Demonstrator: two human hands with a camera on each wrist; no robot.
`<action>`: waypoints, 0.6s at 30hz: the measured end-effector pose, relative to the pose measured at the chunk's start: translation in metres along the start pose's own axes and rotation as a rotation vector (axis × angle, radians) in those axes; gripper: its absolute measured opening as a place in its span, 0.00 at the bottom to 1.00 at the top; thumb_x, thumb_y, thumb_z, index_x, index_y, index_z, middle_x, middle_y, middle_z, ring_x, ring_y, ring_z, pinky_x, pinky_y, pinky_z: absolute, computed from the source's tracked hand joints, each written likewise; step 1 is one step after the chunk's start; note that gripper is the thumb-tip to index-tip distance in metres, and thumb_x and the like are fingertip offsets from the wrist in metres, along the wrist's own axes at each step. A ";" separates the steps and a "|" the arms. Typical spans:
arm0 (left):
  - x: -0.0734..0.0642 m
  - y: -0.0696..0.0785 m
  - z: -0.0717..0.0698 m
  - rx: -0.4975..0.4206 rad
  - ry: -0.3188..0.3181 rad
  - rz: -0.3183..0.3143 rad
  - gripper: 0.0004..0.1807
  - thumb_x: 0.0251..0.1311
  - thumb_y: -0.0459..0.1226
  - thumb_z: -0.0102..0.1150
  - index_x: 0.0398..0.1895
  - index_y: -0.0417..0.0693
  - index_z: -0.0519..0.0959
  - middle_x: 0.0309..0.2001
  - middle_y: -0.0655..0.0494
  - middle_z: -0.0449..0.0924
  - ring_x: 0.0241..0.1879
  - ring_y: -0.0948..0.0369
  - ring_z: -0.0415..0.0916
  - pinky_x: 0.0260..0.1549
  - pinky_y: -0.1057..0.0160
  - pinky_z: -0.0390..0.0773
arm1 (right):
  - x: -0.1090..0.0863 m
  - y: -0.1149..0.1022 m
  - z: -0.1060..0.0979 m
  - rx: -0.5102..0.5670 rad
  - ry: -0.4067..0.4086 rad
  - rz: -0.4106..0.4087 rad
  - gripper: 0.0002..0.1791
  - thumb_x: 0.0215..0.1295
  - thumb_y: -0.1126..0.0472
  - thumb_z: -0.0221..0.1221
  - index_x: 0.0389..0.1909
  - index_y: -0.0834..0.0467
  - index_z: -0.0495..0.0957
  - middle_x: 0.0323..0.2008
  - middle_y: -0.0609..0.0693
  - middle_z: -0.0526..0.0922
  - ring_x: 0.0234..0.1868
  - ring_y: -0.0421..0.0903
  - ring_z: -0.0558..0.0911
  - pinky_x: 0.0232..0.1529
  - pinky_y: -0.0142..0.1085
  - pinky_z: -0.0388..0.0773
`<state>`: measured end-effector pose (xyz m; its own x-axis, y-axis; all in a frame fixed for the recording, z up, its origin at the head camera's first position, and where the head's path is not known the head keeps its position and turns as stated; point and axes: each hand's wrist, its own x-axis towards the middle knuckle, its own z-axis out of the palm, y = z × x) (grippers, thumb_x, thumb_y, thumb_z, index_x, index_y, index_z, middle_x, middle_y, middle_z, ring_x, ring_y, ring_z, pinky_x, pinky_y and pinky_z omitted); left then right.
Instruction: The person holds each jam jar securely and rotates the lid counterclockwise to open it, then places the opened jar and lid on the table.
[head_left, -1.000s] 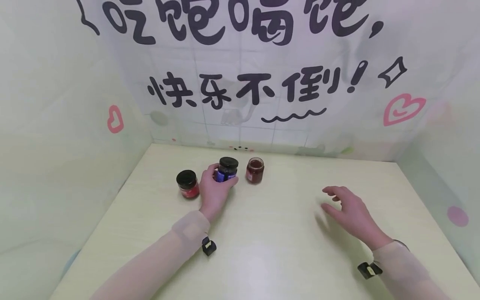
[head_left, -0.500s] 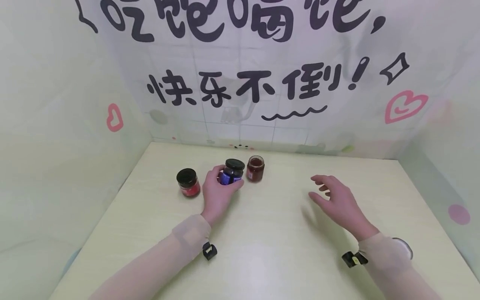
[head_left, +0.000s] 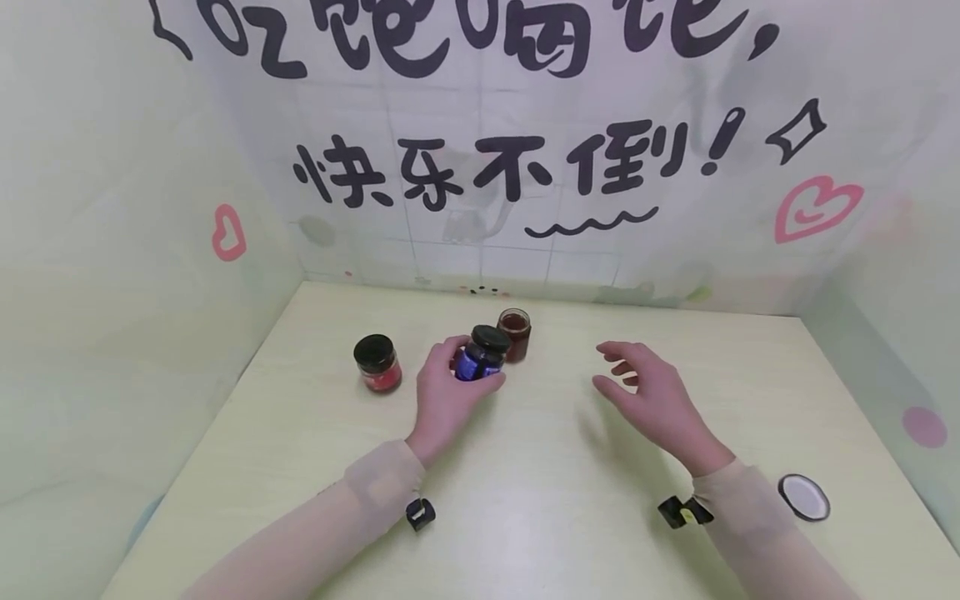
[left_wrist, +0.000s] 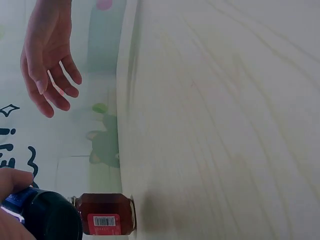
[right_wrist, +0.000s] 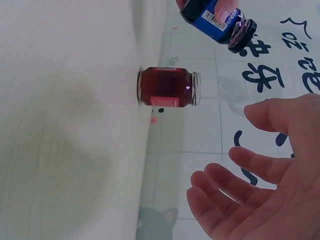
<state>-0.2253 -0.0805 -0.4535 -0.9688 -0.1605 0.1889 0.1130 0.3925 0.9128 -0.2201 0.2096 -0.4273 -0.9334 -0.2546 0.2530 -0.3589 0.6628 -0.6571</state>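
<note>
My left hand (head_left: 448, 398) grips a small jar with a blue label (head_left: 478, 365) and a black lid around its side. In the right wrist view this blue-labelled jar (right_wrist: 209, 21) is raised off the table and tilted. Just behind it in the head view stands a lidless glass jar (head_left: 519, 335) of dark red contents, partly covered by the held jar. My right hand (head_left: 654, 402) hovers to the right over the table, fingers loosely bent and nothing in them.
Left of my left hand stands a jar with a black lid and red label (head_left: 381, 372). A round lid (head_left: 804, 497), pale inside facing up, lies on the table (head_left: 517, 517) beside my right sleeve. Printed cloth walls (head_left: 352, 242) enclose the table's back and sides.
My left hand has carried the blue-labelled jar rightward, from beside the lidless jar to in front of it. My right hand has moved left, and the lid by its sleeve has come into view.
</note>
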 end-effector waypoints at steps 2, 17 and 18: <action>-0.003 0.002 0.000 0.002 -0.012 0.009 0.35 0.44 0.43 0.82 0.58 0.53 0.78 0.47 0.54 0.76 0.48 0.54 0.73 0.48 0.51 0.77 | 0.001 -0.003 0.002 0.008 -0.002 -0.004 0.25 0.69 0.56 0.64 0.64 0.58 0.74 0.54 0.54 0.79 0.52 0.53 0.80 0.51 0.52 0.78; -0.017 0.015 0.005 0.034 -0.062 0.071 0.33 0.45 0.43 0.81 0.57 0.51 0.79 0.47 0.58 0.77 0.47 0.58 0.75 0.48 0.53 0.76 | 0.005 -0.024 0.006 0.078 -0.012 -0.006 0.26 0.69 0.50 0.64 0.65 0.54 0.74 0.54 0.50 0.79 0.52 0.53 0.81 0.52 0.49 0.79; -0.019 0.016 0.005 0.036 -0.065 0.069 0.33 0.45 0.43 0.81 0.57 0.50 0.79 0.47 0.58 0.78 0.48 0.58 0.76 0.49 0.53 0.77 | 0.005 -0.025 0.007 0.079 -0.012 -0.008 0.26 0.69 0.50 0.64 0.65 0.54 0.74 0.54 0.50 0.79 0.52 0.52 0.81 0.51 0.48 0.79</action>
<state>-0.2066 -0.0667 -0.4445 -0.9715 -0.0730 0.2256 0.1730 0.4326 0.8848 -0.2161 0.1871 -0.4142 -0.9300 -0.2689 0.2504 -0.3653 0.6028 -0.7094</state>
